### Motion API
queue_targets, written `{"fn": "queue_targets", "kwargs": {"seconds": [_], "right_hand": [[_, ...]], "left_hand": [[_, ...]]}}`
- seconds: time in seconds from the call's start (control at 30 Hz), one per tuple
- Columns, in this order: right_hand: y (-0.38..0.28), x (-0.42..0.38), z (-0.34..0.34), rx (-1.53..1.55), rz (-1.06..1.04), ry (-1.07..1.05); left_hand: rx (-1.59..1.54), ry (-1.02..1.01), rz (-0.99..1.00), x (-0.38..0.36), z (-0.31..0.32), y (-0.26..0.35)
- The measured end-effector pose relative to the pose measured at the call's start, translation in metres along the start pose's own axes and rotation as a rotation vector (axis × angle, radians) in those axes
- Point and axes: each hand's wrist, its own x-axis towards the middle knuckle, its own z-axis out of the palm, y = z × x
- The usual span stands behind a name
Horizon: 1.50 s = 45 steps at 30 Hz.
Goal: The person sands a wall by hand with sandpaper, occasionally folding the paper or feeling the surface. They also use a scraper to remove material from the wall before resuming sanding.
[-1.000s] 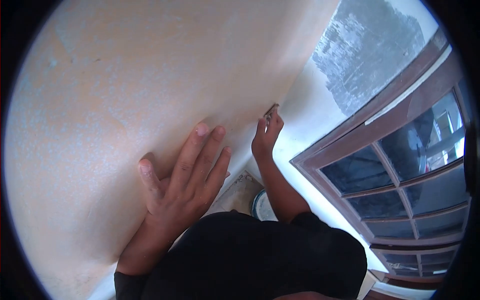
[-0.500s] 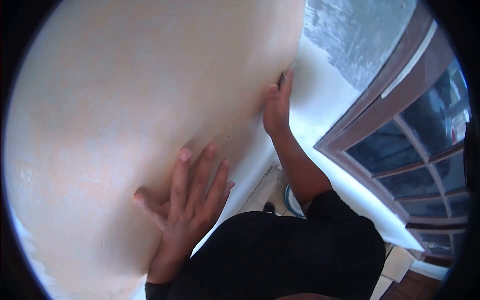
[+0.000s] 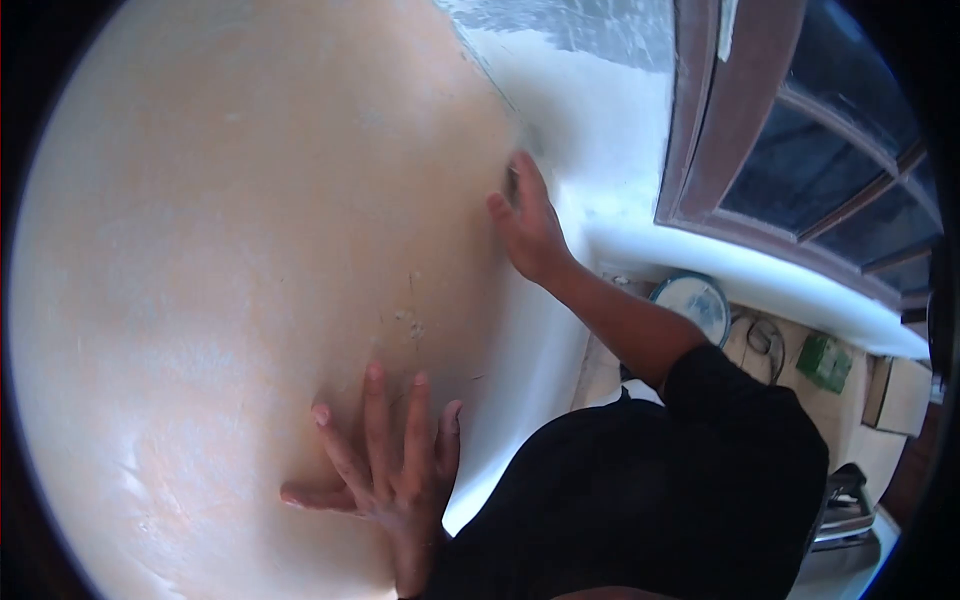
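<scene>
My left hand [image 3: 395, 470] lies against the pale plastered wall [image 3: 230, 250] with its fingers spread and nothing in it. Further up and to the right, my right hand [image 3: 530, 225] is at the wall's corner, closed around a small dark object that is mostly hidden between thumb and fingers. Small chips and marks show on the wall between the two hands. Beyond the corner is a white wall with a grey unpainted patch [image 3: 580, 30].
A brown-framed window [image 3: 690, 120] with dark panes stands at the right. Below it on the floor are a round bucket [image 3: 692, 305], a green box [image 3: 824, 362], a pale carton [image 3: 897, 396] and a coiled strap [image 3: 765, 345].
The view has shifted, bringing the bucket and boxes into sight. My left hand sits lower in view with its fingers spread wider; my right hand remains at the corner.
</scene>
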Motion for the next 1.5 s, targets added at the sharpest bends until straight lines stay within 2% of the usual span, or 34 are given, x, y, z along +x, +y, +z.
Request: {"fn": "queue_targets", "kwargs": {"seconds": [0.07,0.17,0.3,0.37,0.5,0.57,0.7,0.77,0.8,0.87,0.9,0.97,1.07,1.1,1.13,1.2,1.23,1.3,1.4,1.47,1.5], "right_hand": [[-0.024,-0.001,-0.003,0.010,-0.325,0.006],[-0.013,0.007,0.005,0.094,-0.293,0.136],[0.008,0.026,0.018,0.068,-0.209,0.145],[0.011,0.030,0.025,0.162,-0.331,0.252],[-0.002,0.005,0.027,0.069,-0.312,0.211],[-0.013,-0.019,0.015,-0.060,-0.563,0.053],[0.048,0.002,0.021,-0.094,-0.456,0.016],[0.064,0.015,0.023,0.172,0.046,0.108],[0.055,0.010,0.024,0.170,0.046,0.120],[0.022,-0.015,0.028,0.002,-0.254,0.055],[0.014,-0.020,0.024,0.003,-0.231,0.050],[0.000,-0.018,0.018,-0.095,-0.338,-0.018],[0.035,0.007,0.004,-0.253,-0.324,-0.032],[0.049,0.013,0.001,-0.156,-0.235,-0.028],[0.070,0.015,0.003,-0.156,-0.235,-0.022],[0.110,0.015,0.012,0.090,-0.043,0.067],[0.115,0.011,0.017,0.088,-0.045,0.077],[0.119,0.000,0.030,0.252,0.424,0.129],[0.075,0.001,0.034,0.287,0.421,0.125],[0.027,-0.004,0.011,0.302,0.018,0.045],[0.016,-0.004,0.005,0.302,0.023,0.041]], "left_hand": [[0.004,-0.006,0.021,0.001,0.000,0.000],[0.017,-0.010,0.030,-0.001,-0.002,-0.003],[0.032,-0.053,0.033,0.000,-0.004,-0.002],[0.040,-0.054,0.056,-0.001,-0.006,-0.003],[0.054,-0.016,0.061,-0.001,-0.002,-0.004],[0.054,-0.019,0.065,0.001,-0.002,-0.003],[0.043,-0.018,0.064,-0.001,-0.003,-0.003],[0.046,-0.013,0.059,-0.002,-0.002,-0.003],[0.048,-0.017,0.059,-0.001,-0.001,-0.003],[0.068,-0.009,0.067,0.003,0.000,-0.002],[0.098,-0.011,0.070,0.001,-0.002,-0.002],[0.090,-0.019,0.067,0.002,-0.002,-0.001],[0.091,-0.011,0.054,0.001,-0.002,-0.001],[0.087,-0.003,0.051,0.001,-0.002,0.000],[0.086,0.002,0.055,0.002,-0.002,0.000],[0.055,-0.003,0.037,0.002,-0.003,0.000],[0.050,0.005,0.042,0.003,-0.003,0.001],[0.064,0.002,0.044,0.003,-0.003,0.000],[0.097,-0.007,0.063,0.001,-0.003,0.000],[0.095,-0.021,0.080,0.000,-0.004,-0.001],[0.090,-0.010,0.078,0.001,-0.002,0.000]]}}
